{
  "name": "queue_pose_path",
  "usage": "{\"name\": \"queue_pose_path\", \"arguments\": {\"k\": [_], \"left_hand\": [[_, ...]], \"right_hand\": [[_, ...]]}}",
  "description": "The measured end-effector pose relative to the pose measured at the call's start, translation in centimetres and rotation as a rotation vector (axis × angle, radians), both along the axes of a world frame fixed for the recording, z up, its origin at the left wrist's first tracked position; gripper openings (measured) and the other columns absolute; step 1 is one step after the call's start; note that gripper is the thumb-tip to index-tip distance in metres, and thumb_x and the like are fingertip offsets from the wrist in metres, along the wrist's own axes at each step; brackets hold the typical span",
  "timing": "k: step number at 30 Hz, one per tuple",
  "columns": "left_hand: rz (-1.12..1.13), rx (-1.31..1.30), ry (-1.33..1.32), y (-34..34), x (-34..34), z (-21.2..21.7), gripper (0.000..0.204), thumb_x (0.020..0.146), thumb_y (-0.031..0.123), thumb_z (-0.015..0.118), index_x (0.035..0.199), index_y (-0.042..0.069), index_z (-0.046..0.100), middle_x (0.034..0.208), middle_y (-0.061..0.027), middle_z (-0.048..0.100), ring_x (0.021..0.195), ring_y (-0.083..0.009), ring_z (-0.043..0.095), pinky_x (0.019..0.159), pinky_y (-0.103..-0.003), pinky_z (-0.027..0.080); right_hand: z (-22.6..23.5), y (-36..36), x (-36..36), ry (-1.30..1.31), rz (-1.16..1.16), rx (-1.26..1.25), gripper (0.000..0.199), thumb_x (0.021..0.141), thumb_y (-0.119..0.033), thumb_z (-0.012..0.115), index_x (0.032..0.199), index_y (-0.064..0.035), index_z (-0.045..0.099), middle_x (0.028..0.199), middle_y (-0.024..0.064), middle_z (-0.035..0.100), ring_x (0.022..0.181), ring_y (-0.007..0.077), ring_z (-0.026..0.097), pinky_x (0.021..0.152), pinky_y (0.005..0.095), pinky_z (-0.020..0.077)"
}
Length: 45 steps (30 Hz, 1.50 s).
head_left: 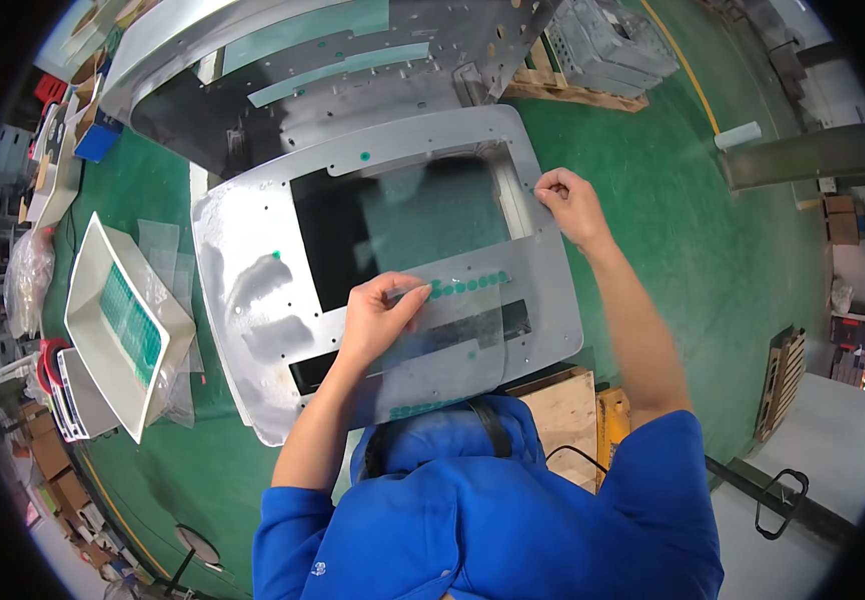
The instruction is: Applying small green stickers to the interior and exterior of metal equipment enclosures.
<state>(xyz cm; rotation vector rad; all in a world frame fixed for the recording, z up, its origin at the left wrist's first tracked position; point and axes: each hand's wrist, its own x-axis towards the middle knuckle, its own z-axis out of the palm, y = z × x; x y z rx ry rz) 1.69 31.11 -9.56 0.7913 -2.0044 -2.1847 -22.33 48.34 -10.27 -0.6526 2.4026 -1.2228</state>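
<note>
A grey metal panel (242, 215) with a large rectangular opening and small holes lies in front of me. My left hand (380, 315) is closed, thumb and forefinger pinching a clear sheet of round green stickers (467, 287) over the panel's near part. More green dots line the sheet's lower edge by my body. At the panel's right edge, my right hand (572, 207) is closed in a pinch, fingertips at the metal; whatever they hold is too small to make out. Single green dots (364, 156) sit on the panel's far and left parts.
Beyond the panel stands a larger metal housing (472, 45). A cream bin (102, 310) with green sheets inside is at left, beside clear plastic sheets (167, 255). Grey castings (607, 50) sit on a wooden pallet at far right. Below the panel's near edge is a wooden board (564, 415).
</note>
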Motion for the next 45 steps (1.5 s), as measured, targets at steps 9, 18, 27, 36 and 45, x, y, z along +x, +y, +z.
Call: {"name": "queue_pose_path", "arguments": {"k": [9, 18, 27, 36, 45], "left_hand": [[0.001, 0.017, 0.036, -0.1, -0.1, -0.8, 0.013, 0.076, 0.011, 0.065, 0.080, 0.000, 0.062, 0.062, -0.0032, 0.059, 0.047, -0.0054, 0.052, 0.041, -0.017, 0.039], [0.006, 0.048, 0.027, -0.3, -0.3, -0.4, 0.012, 0.077, 0.010, 0.065, 0.080, 0.000, 0.062, 0.062, -0.0036, 0.059, 0.047, -0.0058, 0.051, 0.042, -0.018, 0.040], [0.001, 0.040, -0.004, -0.2, -0.3, 0.0, 0.012, 0.076, 0.011, 0.065, 0.079, 0.000, 0.063, 0.061, -0.0025, 0.059, 0.047, -0.0056, 0.051, 0.042, -0.017, 0.040], [-0.019, -0.013, -0.021, -0.4, 0.5, 0.4, 0.011, 0.076, 0.009, 0.065, 0.079, -0.001, 0.062, 0.062, -0.0022, 0.058, 0.048, -0.0057, 0.051, 0.043, -0.018, 0.040], [-0.064, 0.200, -0.040, -1.5, 20.8, 5.9, 0.004, 0.074, 0.001, 0.065, 0.077, -0.001, 0.062, 0.067, -0.0054, 0.060, 0.050, -0.0075, 0.053, 0.044, -0.019, 0.042]], "right_hand": [[-0.9, -0.9, -1.4, 0.013, 0.045, 0.068, 0.007, 0.076, -0.005, 0.057, 0.081, -0.0004, 0.058, 0.070, -0.0015, 0.049, 0.061, 0.0057, 0.040, 0.056, 0.0202, 0.0356], [-0.4, -1.3, -1.4, 0.014, 0.022, 0.152, 0.010, 0.073, -0.010, 0.059, 0.079, -0.0024, 0.060, 0.079, 0.0060, 0.053, 0.068, 0.0159, 0.051, 0.066, 0.0286, 0.0429], [-0.1, -1.5, -1.3, 0.022, 0.004, 0.189, 0.012, 0.071, -0.010, 0.061, 0.081, -0.0031, 0.060, 0.069, 0.0043, 0.052, 0.061, 0.0141, 0.050, 0.060, 0.0277, 0.0427], [-0.1, -1.9, -2.9, -0.389, -0.101, 0.039, 0.024, 0.066, -0.012, 0.072, 0.078, -0.0104, 0.052, 0.059, -0.0043, 0.045, 0.052, 0.0046, 0.040, 0.044, 0.0203, 0.0292], [4.0, -4.0, 11.0, 0.162, 0.198, -0.153, 0.009, 0.075, -0.007, 0.060, 0.083, -0.0028, 0.057, 0.079, 0.0053, 0.059, 0.070, 0.0154, 0.056, 0.063, 0.0268, 0.0447]]}}
